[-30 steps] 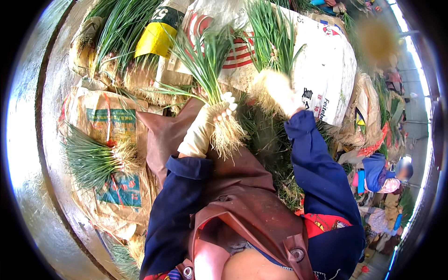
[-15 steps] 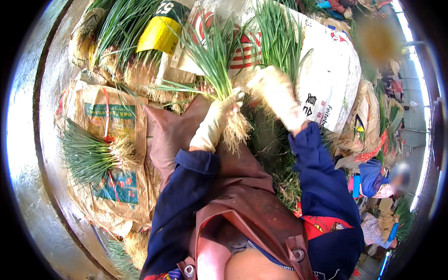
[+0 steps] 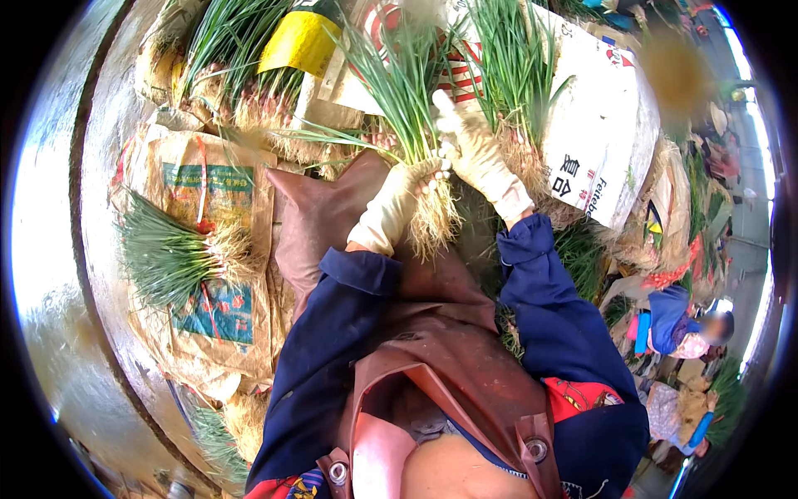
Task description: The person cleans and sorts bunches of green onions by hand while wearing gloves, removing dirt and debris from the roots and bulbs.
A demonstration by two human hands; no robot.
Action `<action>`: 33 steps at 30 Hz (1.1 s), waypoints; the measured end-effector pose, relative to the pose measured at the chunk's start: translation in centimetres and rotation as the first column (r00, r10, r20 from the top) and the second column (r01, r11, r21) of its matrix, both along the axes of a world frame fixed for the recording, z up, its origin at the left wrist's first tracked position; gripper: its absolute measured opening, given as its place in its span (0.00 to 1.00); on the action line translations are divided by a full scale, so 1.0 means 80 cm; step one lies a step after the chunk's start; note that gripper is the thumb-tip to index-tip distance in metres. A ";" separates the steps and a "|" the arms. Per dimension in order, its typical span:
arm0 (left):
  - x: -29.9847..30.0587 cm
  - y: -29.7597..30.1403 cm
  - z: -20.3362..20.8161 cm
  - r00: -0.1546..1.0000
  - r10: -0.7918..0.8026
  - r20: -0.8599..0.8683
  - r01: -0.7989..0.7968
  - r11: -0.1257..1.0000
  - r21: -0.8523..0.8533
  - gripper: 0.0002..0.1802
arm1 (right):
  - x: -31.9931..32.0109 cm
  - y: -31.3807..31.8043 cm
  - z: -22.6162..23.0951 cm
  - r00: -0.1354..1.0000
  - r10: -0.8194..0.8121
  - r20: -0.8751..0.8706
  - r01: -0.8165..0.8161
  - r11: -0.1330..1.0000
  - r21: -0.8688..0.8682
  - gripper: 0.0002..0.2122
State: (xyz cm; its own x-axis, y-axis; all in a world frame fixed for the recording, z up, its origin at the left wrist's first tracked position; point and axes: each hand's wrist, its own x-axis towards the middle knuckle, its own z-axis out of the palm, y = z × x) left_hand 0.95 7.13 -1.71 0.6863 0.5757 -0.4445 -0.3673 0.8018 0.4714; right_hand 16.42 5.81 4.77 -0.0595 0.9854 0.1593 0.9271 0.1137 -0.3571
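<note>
Risen since a second ago: right hand (image 3: 478, 154) in a pale cloth glove, now flat and loose-fingered against the stems. Left hand (image 3: 397, 208), gloved too, clamped round the bunch of slender green onions with pale hairy roots (image 3: 411, 125), held upright in front of the brown apron (image 3: 432, 333). Likely tidying the bunch. Left of both, another tied bundle (image 3: 170, 254) on printed paper sacks (image 3: 208, 191); beyond, a white woven sack (image 3: 598, 141).

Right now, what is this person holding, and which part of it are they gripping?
A bunch of green onions. The left hand clasps it at its base, just above the roots; the right hand touches the same spot from the other side.
</note>
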 end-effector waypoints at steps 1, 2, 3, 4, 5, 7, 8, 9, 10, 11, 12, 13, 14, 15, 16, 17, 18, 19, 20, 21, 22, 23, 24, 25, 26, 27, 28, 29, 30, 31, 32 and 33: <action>-0.007 0.001 -0.006 1.000 -0.018 0.023 0.019 0.999 -0.038 0.14 | -0.005 -0.001 -0.004 0.998 0.026 -0.056 -0.026 1.000 0.003 0.31; 0.000 0.000 -0.002 0.994 0.004 0.111 0.002 0.999 -0.054 0.15 | 0.000 -0.004 -0.007 0.962 -0.025 -0.271 -0.010 0.992 -0.125 0.30; 0.001 -0.002 0.001 0.994 -0.035 0.100 0.038 0.999 -0.024 0.16 | 0.004 -0.004 -0.011 0.990 -0.016 -0.137 0.019 1.000 0.023 0.28; 0.001 -0.002 0.004 0.993 -0.073 0.087 0.073 0.997 0.006 0.17 | 0.010 -0.002 -0.013 1.000 -0.026 0.000 0.025 0.985 0.171 0.27; -0.006 0.002 0.003 0.982 -0.147 0.121 0.148 0.989 0.003 0.15 | 0.013 -0.001 -0.009 0.982 -0.168 -0.085 0.175 0.980 0.090 0.25; -0.003 -0.002 0.000 0.984 -0.121 0.128 0.126 0.991 -0.033 0.15 | 0.025 0.010 0.013 0.867 -0.461 -0.186 0.453 0.887 -0.086 0.18; -0.001 -0.003 0.000 0.985 -0.110 0.131 0.117 0.992 -0.047 0.15 | 0.045 0.017 0.010 0.841 -0.525 -0.135 0.518 0.851 -0.085 0.17; 0.000 -0.007 -0.004 0.993 -0.028 0.117 0.034 0.998 -0.043 0.15 | 0.053 0.027 0.013 0.810 -0.579 -0.087 0.573 0.815 -0.089 0.16; -0.003 -0.004 -0.009 0.996 -0.039 0.081 0.040 0.999 -0.015 0.16 | 0.061 0.031 0.017 0.790 -0.605 0.100 0.612 0.789 -0.062 0.18; -0.002 0.000 -0.011 0.997 -0.060 0.050 0.059 0.998 0.008 0.17 | 0.074 0.029 0.016 0.797 -0.535 0.282 0.575 0.814 -0.080 0.21; -0.003 0.002 -0.004 0.997 -0.077 0.019 0.077 0.996 0.034 0.18 | 0.083 0.029 0.012 0.781 -0.527 0.336 0.585 0.805 -0.098 0.22; -0.002 0.000 0.003 0.998 -0.060 0.034 0.060 0.998 0.019 0.19 | 0.092 0.027 0.001 0.763 -0.516 0.390 0.596 0.795 -0.114 0.22; -0.001 0.000 0.004 0.997 -0.074 0.019 0.073 0.997 0.030 0.16 | 0.101 0.024 -0.012 0.744 -0.502 0.441 0.606 0.785 -0.130 0.23; -0.002 0.001 0.005 0.996 -0.087 0.004 0.087 0.995 0.042 0.14 | 0.105 0.019 -0.021 0.712 -0.506 0.486 0.614 0.785 -0.083 0.20; 0.000 0.001 0.006 0.995 -0.103 -0.010 0.103 0.993 0.053 0.12 | 0.116 0.016 -0.026 0.740 -0.496 0.454 0.602 0.790 -0.118 0.20; -0.001 0.000 0.000 0.995 -0.093 -0.031 0.095 0.994 0.045 0.12 | 0.112 0.016 -0.023 0.772 -0.482 0.415 0.582 0.798 -0.157 0.19; 0.000 0.000 -0.007 0.995 -0.086 -0.052 0.088 0.995 0.037 0.12 | 0.109 0.015 -0.020 0.800 -0.469 0.375 0.562 0.804 -0.194 0.19; 0.001 0.001 -0.013 0.994 -0.080 -0.072 0.082 0.996 0.029 0.11 | 0.106 0.010 -0.016 0.807 -0.474 0.353 0.552 0.818 -0.163 0.18; 0.002 0.001 -0.015 0.995 -0.072 -0.068 0.074 0.997 0.021 0.11 | 0.091 0.003 0.000 0.816 -0.475 0.331 0.539 0.832 -0.134 0.17; -0.002 0.002 -0.016 0.996 -0.060 -0.069 0.061 0.998 0.013 0.11 | 0.070 -0.004 0.015 0.828 -0.471 0.305 0.521 0.847 -0.107 0.16; -0.006 0.002 -0.017 0.997 -0.045 -0.069 0.046 0.999 0.006 0.11 | 0.044 -0.012 0.029 0.854 -0.469 0.227 0.505 0.852 -0.139 0.15; -0.007 0.002 -0.004 0.999 -0.018 -0.045 0.017 1.000 -0.019 0.11 | 0.015 -0.024 0.043 0.871 -0.468 0.149 0.489 0.854 -0.176 0.14; -0.004 0.003 0.012 0.998 -0.017 -0.057 0.015 0.999 -0.035 0.10 | 0.000 -0.036 0.049 0.877 -0.475 0.073 0.479 0.853 -0.207 0.13; 0.006 0.000 -0.005 0.999 0.006 -0.034 -0.007 1.000 -0.014 0.10 | -0.001 -0.050 0.023 0.871 -0.473 -0.131 0.418 0.855 -0.308 0.11; 0.015 -0.004 -0.019 1.000 0.022 -0.008 -0.022 1.000 0.010 0.10 | -0.001 -0.065 -0.001 0.816 -0.476 -0.329 0.342 0.855 -0.389 0.10; 0.011 -0.004 -0.007 0.999 0.001 -0.042 0.002 0.997 0.079 0.11 | -0.014 -0.076 -0.002 0.684 -0.479 -0.550 0.258 0.864 -0.432 0.08; 0.012 -0.004 -0.001 1.000 -0.017 -0.018 0.017 0.999 0.033 0.10 | -0.029 -0.083 -0.008 0.548 -0.491 -0.677 0.255 0.869 -0.423 0.05; 0.013 -0.004 -0.005 0.998 -0.056 0.005 0.056 0.998 0.020 0.09 | -0.032 -0.089 -0.023 0.374 -0.485 -0.790 0.261 0.873 -0.412 0.04; 0.010 -0.002 -0.007 0.996 -0.087 0.026 0.087 0.996 0.009 0.08 | -0.037 -0.090 -0.034 0.188 -0.452 -0.872 0.261 0.879 -0.399 0.04; 0.007 0.000 -0.009 0.996 -0.089 -0.025 0.090 0.996 0.014 0.08 | -0.039 -0.091 -0.041 0.196 -0.430 -0.881 0.284 0.885 -0.369 0.04; 0.005 0.002 -0.008 0.993 -0.094 -0.074 0.096 0.995 0.019 0.08 | -0.042 -0.090 -0.043 0.204 -0.408 -0.890 0.309 0.889 -0.337 0.04; 0.003 0.003 -0.008 0.987 -0.099 -0.123 0.102 0.994 0.024 0.07 | -0.044 -0.089 -0.044 0.212 -0.386 -0.898 0.334 0.892 -0.304 0.04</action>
State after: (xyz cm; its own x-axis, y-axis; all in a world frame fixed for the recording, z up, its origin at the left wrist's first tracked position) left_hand 1.17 7.36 -2.31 0.6832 0.5209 -0.5117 -0.2241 0.8166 0.5320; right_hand 12.93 -1.31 1.22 0.4632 0.8644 -0.1956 -0.0931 -0.1720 -0.9807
